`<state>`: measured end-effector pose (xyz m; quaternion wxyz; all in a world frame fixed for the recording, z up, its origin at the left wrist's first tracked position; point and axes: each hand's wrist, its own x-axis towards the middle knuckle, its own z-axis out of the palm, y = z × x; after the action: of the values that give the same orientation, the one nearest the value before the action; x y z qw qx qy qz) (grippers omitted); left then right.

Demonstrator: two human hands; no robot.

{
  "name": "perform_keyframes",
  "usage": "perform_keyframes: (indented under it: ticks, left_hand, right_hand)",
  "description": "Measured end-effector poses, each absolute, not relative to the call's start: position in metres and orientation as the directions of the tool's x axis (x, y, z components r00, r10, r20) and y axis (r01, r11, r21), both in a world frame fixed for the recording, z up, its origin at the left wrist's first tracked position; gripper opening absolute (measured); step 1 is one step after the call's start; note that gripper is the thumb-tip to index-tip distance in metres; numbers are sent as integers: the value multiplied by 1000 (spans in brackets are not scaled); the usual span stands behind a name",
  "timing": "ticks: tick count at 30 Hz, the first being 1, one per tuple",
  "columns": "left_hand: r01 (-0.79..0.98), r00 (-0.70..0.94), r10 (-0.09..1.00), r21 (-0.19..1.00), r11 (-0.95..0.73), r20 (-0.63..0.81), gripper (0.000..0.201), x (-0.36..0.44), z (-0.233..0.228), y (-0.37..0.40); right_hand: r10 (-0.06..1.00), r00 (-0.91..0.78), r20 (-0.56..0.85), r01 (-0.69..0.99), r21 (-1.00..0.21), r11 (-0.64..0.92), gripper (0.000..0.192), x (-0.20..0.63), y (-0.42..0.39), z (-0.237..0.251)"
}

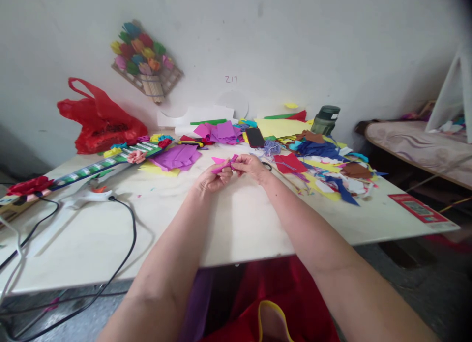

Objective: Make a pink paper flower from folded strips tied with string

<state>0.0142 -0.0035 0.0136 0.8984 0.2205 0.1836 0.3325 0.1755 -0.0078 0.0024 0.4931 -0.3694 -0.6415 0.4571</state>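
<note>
Left hand (217, 179), right hand (252, 168) and forearms (173, 243) bare — at six o'clock, a red garment (236, 327) with curved yellow trim (259, 315).

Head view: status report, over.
Left hand and right hand both gripping magenta paper. Paper bunched narrow. Phone lies beyond, not in the way.

Plain pale wall (276, 42), grey floor (437, 295)

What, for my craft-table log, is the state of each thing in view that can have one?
Left hand: closed on magenta paper
Right hand: pinching the same paper
Magenta paper: bunched or rolled, in the hands
Phone: lying down, screen dark
Bottle: upright, lid on
Red bag: handle loop raised
Blue yarn: loosely bunched
</note>
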Motion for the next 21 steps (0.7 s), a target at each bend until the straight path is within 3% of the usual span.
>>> perform_keyframes:
  ticks: [10, 21]
  left_hand:
    - [-576, 673, 726, 514, 636, -145, 20, 15, 12, -2]
    - [-565, 651, 747, 571, 596, -136, 17, 17, 10, -1]
  right_hand:
    - [935, -91, 342, 130, -927, 351, 30, 166, -10, 6]
    - [948, -65, 313, 200, -926, 319, 31, 169, -9, 4]
